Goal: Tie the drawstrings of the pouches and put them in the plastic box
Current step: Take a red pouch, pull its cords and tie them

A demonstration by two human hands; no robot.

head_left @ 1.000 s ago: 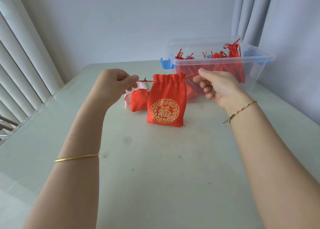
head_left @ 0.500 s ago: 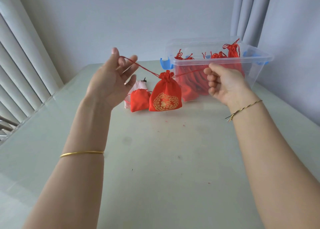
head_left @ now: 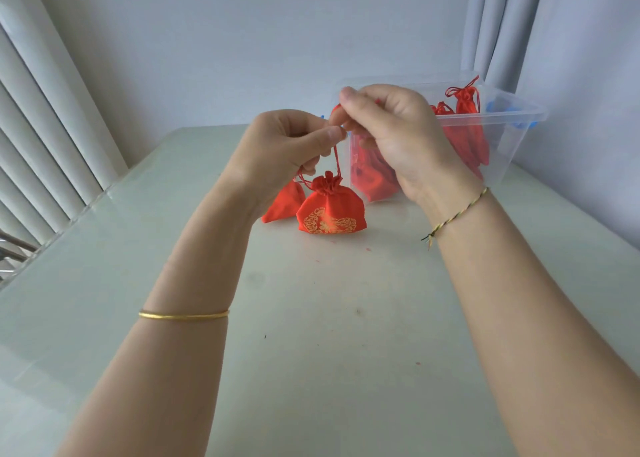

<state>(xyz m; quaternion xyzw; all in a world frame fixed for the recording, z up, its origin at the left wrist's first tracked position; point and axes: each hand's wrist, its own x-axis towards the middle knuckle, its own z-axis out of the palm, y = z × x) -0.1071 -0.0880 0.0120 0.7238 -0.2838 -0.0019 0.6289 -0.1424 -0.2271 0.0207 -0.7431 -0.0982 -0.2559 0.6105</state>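
A red pouch with a gold pattern stands on the table, its mouth cinched shut. Its red drawstrings run up from the gathered top to my hands. My left hand pinches a string between thumb and fingers just above the pouch. My right hand meets it, fingertips pinching the strings at the same spot. Behind them stands the clear plastic box with several tied red pouches inside.
A second red pouch lies to the left of the first, partly hidden by my left wrist. The pale table spreads toward me. Vertical blinds hang at the left, curtains at the back right.
My hands were spread apart pulling the strings, which closed the pouch's mouth. They have come together above the pouch, and the pouch has settled onto the table.
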